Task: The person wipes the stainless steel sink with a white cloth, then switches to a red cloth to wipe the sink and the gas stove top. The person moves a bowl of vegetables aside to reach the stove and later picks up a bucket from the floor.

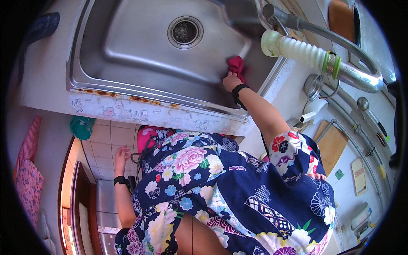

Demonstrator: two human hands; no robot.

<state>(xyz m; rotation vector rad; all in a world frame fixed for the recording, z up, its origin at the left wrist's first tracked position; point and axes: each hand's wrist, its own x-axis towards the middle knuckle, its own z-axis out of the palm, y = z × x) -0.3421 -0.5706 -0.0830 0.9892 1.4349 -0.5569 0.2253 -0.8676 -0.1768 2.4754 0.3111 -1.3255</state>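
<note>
My right hand [232, 81], with a black band at the wrist, grips a crumpled dark pink cloth [236, 63] against the sloping inner wall near the right front corner of a stainless steel sink [140, 35]. The round drain [185, 32], with dark matter in its strainer, lies farther back and left. My left hand [122, 155] hangs at my left side below the counter, fingers loosely apart and nothing in it. Near it are a bright pink printed item [145, 135] and a dark cord [136, 156].
A metal faucet with a white ribbed hose [302, 51] juts over the sink's right side. The front rim has rust [143, 100]. A teal container [82, 127] is at left. A metal cup [314, 86] and a wooden board [331, 143] stand right. Small digits [317, 176] show by my right sleeve, owner unclear.
</note>
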